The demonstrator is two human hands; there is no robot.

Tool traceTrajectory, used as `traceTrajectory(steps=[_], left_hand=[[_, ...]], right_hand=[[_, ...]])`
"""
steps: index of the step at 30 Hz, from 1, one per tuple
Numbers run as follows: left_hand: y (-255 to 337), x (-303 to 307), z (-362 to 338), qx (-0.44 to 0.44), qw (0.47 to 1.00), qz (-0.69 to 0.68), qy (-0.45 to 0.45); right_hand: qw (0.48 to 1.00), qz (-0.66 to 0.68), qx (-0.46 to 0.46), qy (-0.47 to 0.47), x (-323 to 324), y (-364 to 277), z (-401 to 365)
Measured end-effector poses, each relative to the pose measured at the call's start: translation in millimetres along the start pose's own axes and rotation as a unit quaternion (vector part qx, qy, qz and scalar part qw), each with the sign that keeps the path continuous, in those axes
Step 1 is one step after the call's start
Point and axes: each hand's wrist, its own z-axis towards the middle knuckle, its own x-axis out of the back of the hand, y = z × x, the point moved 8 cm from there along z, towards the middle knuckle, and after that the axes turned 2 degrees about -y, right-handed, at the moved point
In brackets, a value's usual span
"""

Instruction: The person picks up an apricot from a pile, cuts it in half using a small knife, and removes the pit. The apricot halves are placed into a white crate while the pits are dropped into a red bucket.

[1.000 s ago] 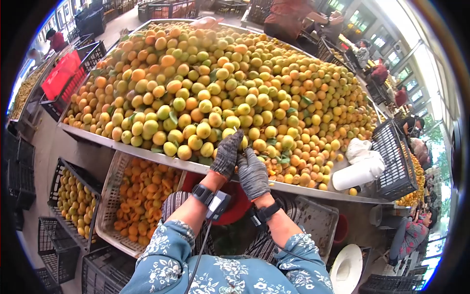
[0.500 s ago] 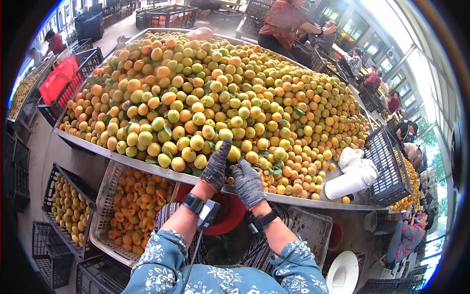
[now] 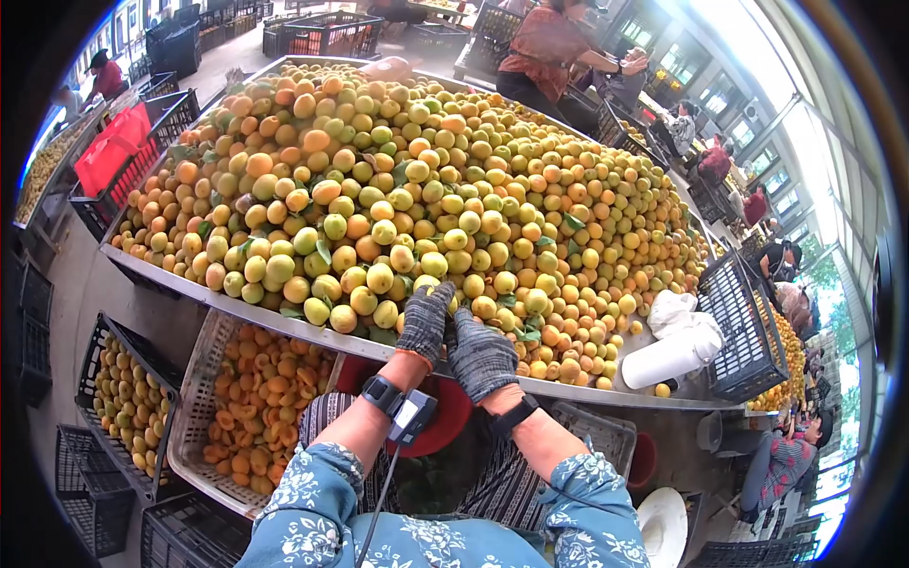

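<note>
Both my hands wear grey knit gloves and meet at the near edge of a metal-rimmed table heaped with yellow-green and orange apricots. My left hand has its fingers curled and leans against the front row of fruit. Close beside it, my right hand is also closed, its fingertips turned towards the left hand. A sliver of yellow shows between them, but what they hold is mostly hidden. Below the hands is a red basin, partly covered by my left forearm.
At lower left, a pale crate contains split apricots, beside a black crate of whole ones. A white cylindrical container and an upright black crate occupy the table's right end. A co-worker is across the table.
My hands have drawn slightly down towards the table edge and closer together. The apricot seen between them earlier is now mostly covered. The left fingers have curled in.
</note>
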Motion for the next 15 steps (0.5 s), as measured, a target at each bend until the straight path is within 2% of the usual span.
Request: traceTrajectory(steps=[3, 5, 6, 8, 9, 10, 11, 13, 14, 15], left_hand=[[9.3, -1.7, -0.6, -0.06, 0.998, -0.008, 0.005], [7.4, -1.4, -2.1, -0.007, 1.0, -0.016, 0.024], [16.1, -5.7, -6.8, -0.008, 1.0, -0.016, 0.022], [17.3, -9.3, -17.9, 0.093, 0.99, -0.083, 0.071], [17.7, -6.6, -18.3, 0.112, 0.991, -0.02, 0.066], [-1.3, 5.8, -9.7, 0.11, 0.992, -0.02, 0.063], [-19.0, 17.6, 9.3, -0.011, 0.997, 0.066, 0.024], [11.0, 6.5, 1.7, -0.066, 0.983, 0.169, -0.013], [26.2, 1.0, -2.7, -0.096, 0.971, 0.217, -0.028], [19.5, 7.9, -0.4, -0.044, 0.996, 0.072, -0.005]], right_hand=[[1.0, -0.005, 0.026, 0.003, 0.8, -0.6, 0.9], [0.999, -0.018, 0.026, -0.004, 4.4, -0.7, 1.4], [0.999, -0.029, 0.028, -0.012, 5.0, -1.1, 1.1], [0.999, -0.016, 0.039, -0.004, 6.0, 0.8, 1.0], [0.999, -0.013, 0.028, -0.024, 4.8, 2.2, 0.7], [0.999, -0.01, 0.017, -0.043, 3.3, 2.7, 1.0], [0.999, -0.011, 0.019, -0.041, 6.6, 0.2, 1.9], [0.996, 0.041, -0.035, -0.064, 6.9, 3.4, 3.9], [0.997, 0.044, -0.033, -0.063, 5.5, 3.3, 3.8], [0.995, 0.088, 0.028, -0.038, 7.4, -3.4, 0.7]])
